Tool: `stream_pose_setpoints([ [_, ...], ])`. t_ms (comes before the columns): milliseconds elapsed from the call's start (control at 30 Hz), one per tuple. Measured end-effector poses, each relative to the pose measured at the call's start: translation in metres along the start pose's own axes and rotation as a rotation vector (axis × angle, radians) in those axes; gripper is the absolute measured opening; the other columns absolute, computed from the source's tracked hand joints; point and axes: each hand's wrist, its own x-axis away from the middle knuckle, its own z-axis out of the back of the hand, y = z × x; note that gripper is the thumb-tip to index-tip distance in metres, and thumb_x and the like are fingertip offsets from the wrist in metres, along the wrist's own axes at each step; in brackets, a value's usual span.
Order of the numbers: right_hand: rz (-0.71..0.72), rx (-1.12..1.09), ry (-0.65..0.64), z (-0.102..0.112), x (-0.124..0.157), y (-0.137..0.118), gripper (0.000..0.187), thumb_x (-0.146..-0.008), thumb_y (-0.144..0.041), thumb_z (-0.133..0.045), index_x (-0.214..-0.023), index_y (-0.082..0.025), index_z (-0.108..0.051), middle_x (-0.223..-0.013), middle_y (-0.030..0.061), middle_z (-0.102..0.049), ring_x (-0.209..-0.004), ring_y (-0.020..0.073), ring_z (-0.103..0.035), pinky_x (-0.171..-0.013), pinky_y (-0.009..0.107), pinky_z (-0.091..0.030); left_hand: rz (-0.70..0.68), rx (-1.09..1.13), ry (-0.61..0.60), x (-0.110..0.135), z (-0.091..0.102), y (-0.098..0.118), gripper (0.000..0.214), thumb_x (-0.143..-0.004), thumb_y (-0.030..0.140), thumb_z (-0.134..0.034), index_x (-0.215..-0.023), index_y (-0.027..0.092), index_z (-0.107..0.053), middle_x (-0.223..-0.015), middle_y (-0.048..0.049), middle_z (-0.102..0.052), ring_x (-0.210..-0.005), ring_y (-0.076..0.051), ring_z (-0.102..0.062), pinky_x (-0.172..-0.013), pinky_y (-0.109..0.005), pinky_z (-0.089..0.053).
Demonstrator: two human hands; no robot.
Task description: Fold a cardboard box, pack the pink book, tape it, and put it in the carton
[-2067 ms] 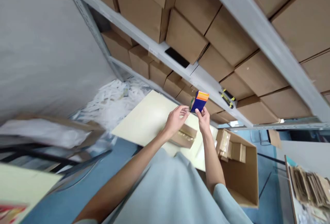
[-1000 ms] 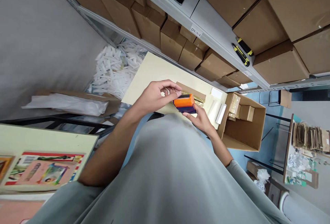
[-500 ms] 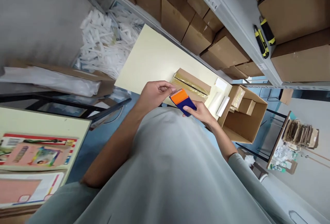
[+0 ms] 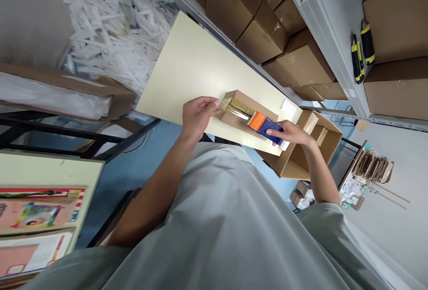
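My left hand (image 4: 199, 114) is closed in a pinch on the end of a clear strip of packing tape (image 4: 226, 103) at the near left end of a long, narrow cardboard box (image 4: 254, 103). Around a blue and orange tape dispenser (image 4: 266, 128), my right hand (image 4: 290, 133) is closed. The dispenser's orange end faces left, over the box's right half. Shiny tape shows along the box between the two hands. The box lies on a pale yellow table (image 4: 190, 58). How the dispenser's underside meets the box is hidden.
An open carton (image 4: 294, 163) with smaller boxes inside stands at the table's right end. Shelves of cardboard boxes (image 4: 257, 40) run along the far side, with utility knives (image 4: 357, 58) on one ledge. White paper strips (image 4: 110, 31) are heaped to the left.
My right hand has moved right with the tape dispenser, from beside my left hand to over the box. My left hand has shifted slightly left, and tape now shows between them.
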Motion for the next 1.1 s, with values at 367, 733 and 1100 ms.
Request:
stream_pose_setpoints([
  [367,-0.088,0.055,-0.069,0.015,-0.046,-0.004,0.069,-0.081,-0.088,-0.081,-0.088,-0.02,-0.072,-0.074,0.0047,-0.081,-0.074,0.0228,-0.078,-0.067,0.029,-0.059,0.142,0.043,0.011,-0.016,0.0,-0.024,0.035,-0.081,0.046,-0.085,-0.095,0.015,-0.076,-0.089,-0.0045,-0.078,-0.089,-0.022,-0.083,-0.095,-0.045,-0.072],
  [733,-0.096,0.041,-0.064,0.009,-0.05,-0.011,0.067,-0.084,-0.086,-0.079,-0.088,-0.02,-0.072,-0.073,0.0038,-0.08,-0.068,0.0216,-0.075,-0.065,0.031,-0.056,-0.042,-0.232,-0.119,-0.042,-0.006,-0.07,0.04,-0.091,0.057,-0.074,-0.098,0.018,-0.077,-0.104,-0.0095,-0.081,-0.101,-0.02,-0.079,-0.098,-0.031,-0.063],
  [1100,-0.02,0.099,-0.034,-0.004,-0.052,-0.002,0.072,-0.088,-0.091,-0.07,-0.072,-0.021,-0.07,-0.065,0.0034,-0.076,-0.06,0.0171,-0.066,-0.062,0.029,-0.051,-0.508,-0.778,-0.516,-0.003,-0.013,-0.046,0.112,-0.095,0.053,-0.081,-0.182,0.015,-0.021,-0.19,-0.0245,-0.015,-0.178,-0.043,-0.012,-0.143,-0.062,-0.024],
])
